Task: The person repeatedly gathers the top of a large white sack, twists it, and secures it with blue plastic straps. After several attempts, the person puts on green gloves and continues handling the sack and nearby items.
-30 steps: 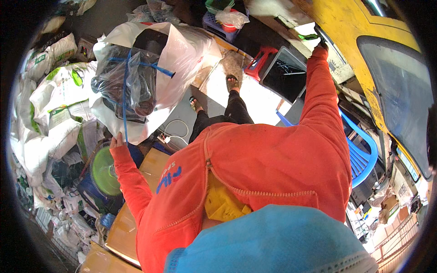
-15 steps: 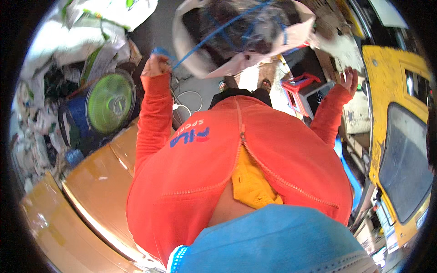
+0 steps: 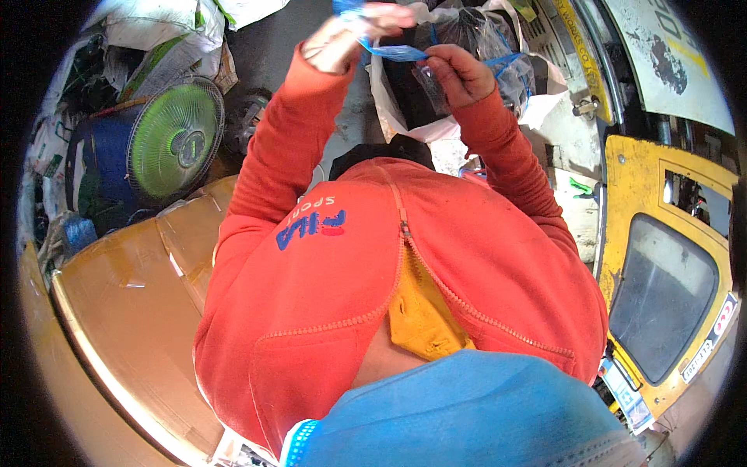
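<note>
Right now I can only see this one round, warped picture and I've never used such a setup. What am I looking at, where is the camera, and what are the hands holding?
The picture comes from a wide fisheye camera worn on the person's head, looking down, so edges bend near the rim. No machine here: two bare hands in red sleeves. The left hand and right hand are raised in front and together pinch a blue strap, stretched between them. Just beyond hangs a clear plastic bag with dark contents. Lower left lies a large brown cardboard sheet; above it, a green fan rests on a blue drum. To the right stands a yellow panel with a window.
</note>
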`<state>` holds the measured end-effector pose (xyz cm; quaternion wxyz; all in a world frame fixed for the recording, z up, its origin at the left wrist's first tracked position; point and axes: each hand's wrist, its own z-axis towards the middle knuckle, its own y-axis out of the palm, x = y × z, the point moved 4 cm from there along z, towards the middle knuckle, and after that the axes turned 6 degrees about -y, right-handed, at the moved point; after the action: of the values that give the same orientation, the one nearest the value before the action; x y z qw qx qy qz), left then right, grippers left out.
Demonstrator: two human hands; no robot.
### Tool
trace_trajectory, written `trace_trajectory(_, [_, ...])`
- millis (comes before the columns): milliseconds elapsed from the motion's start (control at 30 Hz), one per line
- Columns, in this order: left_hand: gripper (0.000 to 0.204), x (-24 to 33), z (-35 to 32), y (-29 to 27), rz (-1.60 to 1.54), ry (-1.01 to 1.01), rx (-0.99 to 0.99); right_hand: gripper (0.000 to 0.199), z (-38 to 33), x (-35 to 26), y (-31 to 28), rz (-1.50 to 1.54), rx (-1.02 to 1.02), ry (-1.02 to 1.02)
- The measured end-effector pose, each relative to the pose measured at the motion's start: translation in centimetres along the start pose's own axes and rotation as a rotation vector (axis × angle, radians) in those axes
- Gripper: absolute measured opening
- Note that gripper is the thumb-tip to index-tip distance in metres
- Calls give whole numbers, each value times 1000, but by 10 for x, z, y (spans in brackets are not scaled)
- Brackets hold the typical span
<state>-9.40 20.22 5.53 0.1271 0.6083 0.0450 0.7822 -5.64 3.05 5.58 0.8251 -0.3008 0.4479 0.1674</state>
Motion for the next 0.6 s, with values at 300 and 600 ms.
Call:
trace_trajectory(300, [58,-140,52,72,-840,-244,-511,20,36,-19,-32,379,90,318])
trace_trajectory(600, [24,-97,49,87,328,228,-18,8,75,-61,-109,175,208,-255])
